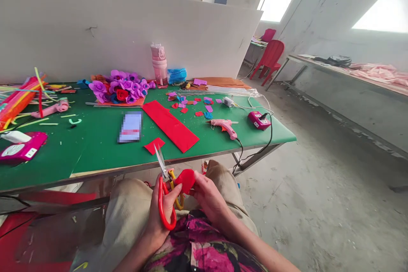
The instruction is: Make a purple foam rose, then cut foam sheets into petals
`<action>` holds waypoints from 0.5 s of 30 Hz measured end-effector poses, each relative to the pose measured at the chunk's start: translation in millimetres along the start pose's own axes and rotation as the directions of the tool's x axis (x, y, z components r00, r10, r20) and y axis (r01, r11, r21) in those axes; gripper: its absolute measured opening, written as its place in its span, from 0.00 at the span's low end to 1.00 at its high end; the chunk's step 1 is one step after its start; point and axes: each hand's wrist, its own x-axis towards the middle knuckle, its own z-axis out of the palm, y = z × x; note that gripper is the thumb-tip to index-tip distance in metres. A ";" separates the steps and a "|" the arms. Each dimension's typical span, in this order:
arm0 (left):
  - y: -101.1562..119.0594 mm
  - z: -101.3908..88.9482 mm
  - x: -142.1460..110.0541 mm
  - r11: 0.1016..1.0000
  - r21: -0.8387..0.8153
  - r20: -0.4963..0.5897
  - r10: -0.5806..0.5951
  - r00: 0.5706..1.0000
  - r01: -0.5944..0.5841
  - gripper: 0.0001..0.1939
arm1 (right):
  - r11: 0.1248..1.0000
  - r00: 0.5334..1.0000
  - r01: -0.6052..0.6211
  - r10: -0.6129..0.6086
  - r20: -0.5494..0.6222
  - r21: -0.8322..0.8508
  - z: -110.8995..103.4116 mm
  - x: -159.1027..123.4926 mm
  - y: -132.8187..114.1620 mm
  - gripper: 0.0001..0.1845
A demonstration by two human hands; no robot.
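Above my lap, my left hand point(162, 204) is closed on scissors point(162, 163) with a red handle loop, blades pointing up toward the table. A yellow-handled part point(174, 180) shows beside them; whether it belongs to the scissors I cannot tell. The left thumb also presses on a rounded red petal-like piece point(186, 179). My right hand point(207, 193) pinches that piece's right side between its fingers. Just beyond the blade tips lies a small red square point(154, 145) on the green table point(98, 157), and near it a long red strip point(172, 125).
A pink glue gun point(225, 127) lies at the right, its cord running to a magenta power socket point(259, 120). Behind are small coloured scraps point(208, 109), purple and red flowers point(123, 87) and a pink bottle point(159, 66). A phone point(130, 126) lies left of the strip.
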 end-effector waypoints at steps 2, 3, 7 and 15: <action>-6.2 4.9 1.6 0.999 -0.046 -0.039 0.008 0.999 -0.010 0.30 | 0.999 0.998 0.046 -0.046 -0.044 -0.009 -0.2 2.7 3.5 0.15; -9.1 6.7 2.2 0.998 -0.058 -0.055 0.014 0.998 -0.017 0.30 | 0.998 0.996 0.056 -0.056 -0.070 -0.006 -0.6 4.2 5.0 0.15; -13.7 0.6 4.5 0.989 0.121 0.008 0.086 0.996 -0.087 0.24 | 0.999 0.993 0.046 -0.046 -0.112 0.000 -5.6 9.6 5.4 0.14; 25.4 -47.9 -6.9 0.542 0.765 0.463 -0.085 0.882 -0.349 0.15 | 0.990 0.992 0.029 -0.046 -0.120 -0.139 -19.1 9.8 -8.1 0.13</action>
